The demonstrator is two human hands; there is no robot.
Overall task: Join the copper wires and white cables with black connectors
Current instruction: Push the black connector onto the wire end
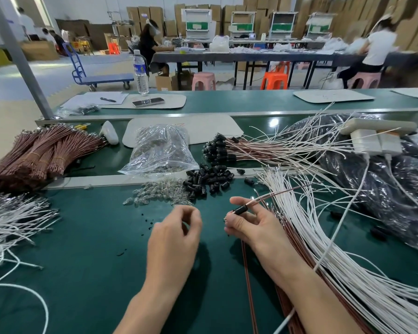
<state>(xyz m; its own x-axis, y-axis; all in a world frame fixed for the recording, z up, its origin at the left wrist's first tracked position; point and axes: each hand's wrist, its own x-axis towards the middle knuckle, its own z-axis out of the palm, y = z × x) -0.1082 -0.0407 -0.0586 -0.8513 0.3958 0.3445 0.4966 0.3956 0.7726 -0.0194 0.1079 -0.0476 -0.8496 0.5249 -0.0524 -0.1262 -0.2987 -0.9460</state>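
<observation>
"What does the right hand have?"

"It pinches a black connector between thumb and fingers. A copper wire runs out of it, up and away to the hand's right. The white cables fan out just beside that wrist."

"And the left hand?"

"Its fingers are curled, thumb near forefinger (whether they pinch anything, nobody can tell)."

"How should the join go?"

"Probably by keeping the connector steady, feeding the ends in straight and pushing them fully home."

"Any containers?"

"Beyond both hands' fingertips are loose connectors, and farther out is a clear plastic bag of small clear parts. Out past the right hand sits a black bag, its contents hidden."
</observation>
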